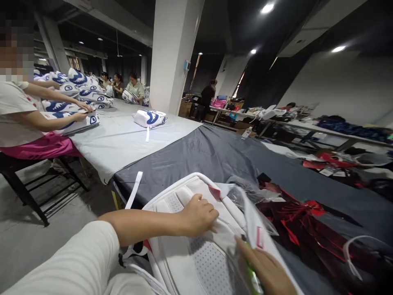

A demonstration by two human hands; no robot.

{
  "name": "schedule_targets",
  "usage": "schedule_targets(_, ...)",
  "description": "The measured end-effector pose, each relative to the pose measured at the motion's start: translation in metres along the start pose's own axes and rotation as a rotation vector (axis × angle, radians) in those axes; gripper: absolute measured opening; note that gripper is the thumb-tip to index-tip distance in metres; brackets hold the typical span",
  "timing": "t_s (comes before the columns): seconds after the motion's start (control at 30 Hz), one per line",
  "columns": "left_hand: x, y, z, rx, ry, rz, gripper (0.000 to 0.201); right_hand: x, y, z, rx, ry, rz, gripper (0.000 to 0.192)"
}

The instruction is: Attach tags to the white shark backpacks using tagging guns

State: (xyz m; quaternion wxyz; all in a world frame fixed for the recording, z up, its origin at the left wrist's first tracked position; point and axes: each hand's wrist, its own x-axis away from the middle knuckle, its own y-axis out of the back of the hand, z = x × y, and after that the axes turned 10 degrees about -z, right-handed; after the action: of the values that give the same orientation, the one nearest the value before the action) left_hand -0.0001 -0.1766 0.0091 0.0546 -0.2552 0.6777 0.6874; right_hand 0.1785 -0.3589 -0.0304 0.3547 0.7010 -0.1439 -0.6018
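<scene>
Both hands work on a white backpack (196, 254) lying back-panel up at the near edge of the dark grey table (221, 155). Left hand (199, 215) rests knuckles-up on the padded back panel, fingers curled and pinching the clear plastic bag (242, 200) against it. Right hand (270, 272), at 5 o'clock from the left, closes on the bag edge together with a green item; its grip is partly cut off by the frame. Judged from this layout, bagging is underway and incomplete: film covers only the upper portion, while the lower panel and a loose white strap (134, 190) at 10 o'clock remain uncovered. Red wrapping material (303, 221) lies at 3 o'clock. A co-worker (18, 114) handles patterned bags (86, 94) at 10 o'clock.
</scene>
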Motion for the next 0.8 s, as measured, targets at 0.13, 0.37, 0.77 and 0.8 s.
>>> schedule_targets(0.13,-0.013,0.007,0.024,0.096,-0.088,0.077,0.025,-0.02,-0.046,0.025,-0.017,-0.201,-0.188,0.057)
schedule_targets(0.37,-0.052,0.03,0.071,-0.029,-0.084,0.031,0.072,-0.064,-0.088,0.027,-0.033,-0.303,-0.338,0.047)
schedule_targets(0.77,-0.083,-0.031,0.086,-0.019,-0.2,0.184,0.104,-0.051,-0.099,0.041,-0.197,-0.41,-0.291,0.032)
schedule_targets(0.8,-0.08,-0.03,0.086,-0.025,-0.22,0.163,0.107,-0.049,-0.099,0.039,-0.21,-0.408,-0.268,0.032)
